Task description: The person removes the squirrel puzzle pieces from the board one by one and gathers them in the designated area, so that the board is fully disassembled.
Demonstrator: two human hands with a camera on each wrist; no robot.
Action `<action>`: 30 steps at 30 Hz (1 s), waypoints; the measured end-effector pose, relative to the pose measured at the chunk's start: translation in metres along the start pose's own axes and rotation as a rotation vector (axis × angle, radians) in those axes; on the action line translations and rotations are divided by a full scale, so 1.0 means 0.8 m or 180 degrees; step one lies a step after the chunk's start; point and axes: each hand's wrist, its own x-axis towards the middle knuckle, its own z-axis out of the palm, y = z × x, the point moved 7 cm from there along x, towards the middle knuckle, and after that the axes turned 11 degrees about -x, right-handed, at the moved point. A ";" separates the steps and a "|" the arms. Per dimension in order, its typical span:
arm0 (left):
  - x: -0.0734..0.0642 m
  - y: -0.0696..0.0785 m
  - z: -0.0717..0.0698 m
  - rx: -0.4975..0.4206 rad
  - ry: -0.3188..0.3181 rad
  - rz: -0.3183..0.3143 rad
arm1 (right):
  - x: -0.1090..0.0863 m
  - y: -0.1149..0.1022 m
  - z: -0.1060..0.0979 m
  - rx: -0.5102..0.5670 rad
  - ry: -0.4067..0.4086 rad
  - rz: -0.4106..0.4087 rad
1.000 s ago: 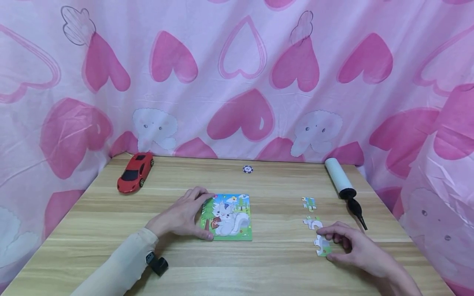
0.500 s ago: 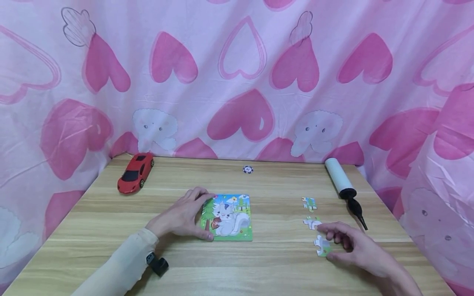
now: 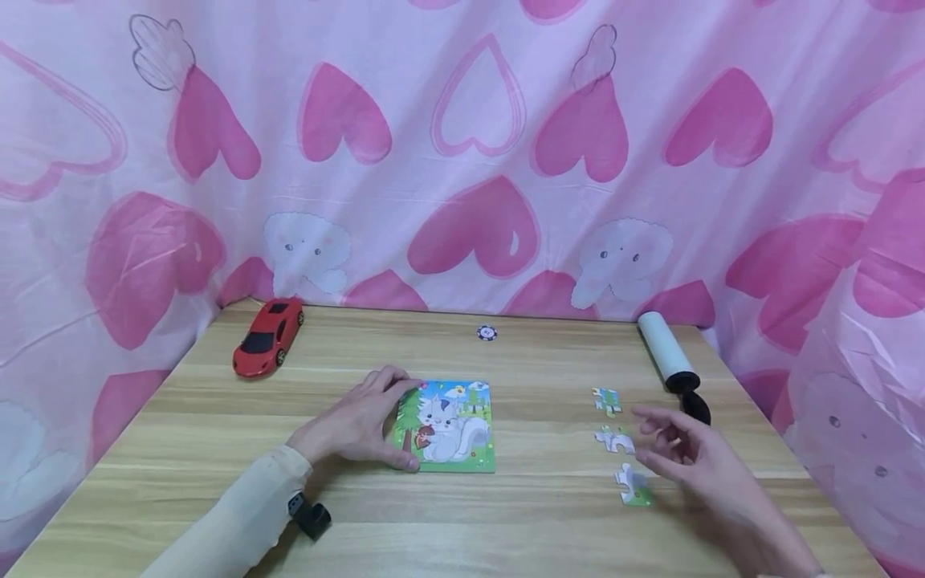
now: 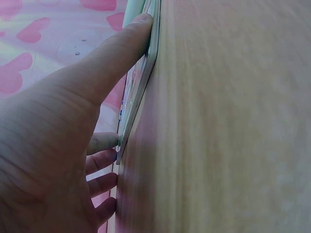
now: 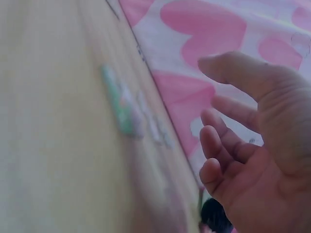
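Observation:
On the table lies a square jigsaw board with a squirrel picture. My left hand rests on its left side, thumb along the near edge and index finger at the far left corner. The left wrist view shows the straight thumb lying along the board's edge. My right hand hovers just right of a column of jigsaw pieces, fingers loosely bent and holding nothing. These are a green-and-blue piece, a white-and-grey piece and, nearest me, a white-and-green piece. The right wrist view blurs them.
A red toy car stands at the back left of the wooden table. A poker chip lies at the back middle, and a white-and-black hand pump at the back right. A pink heart-patterned curtain hangs behind.
My right hand has come away from the nearest jigsaw piece and moved up and slightly right, leaving that piece on the table. My left hand stays on the board.

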 end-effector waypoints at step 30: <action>0.001 -0.001 0.002 0.0014 0.0019 -0.0055 | 0.145 -0.142 0.082 0.0288 -0.0101 -0.0125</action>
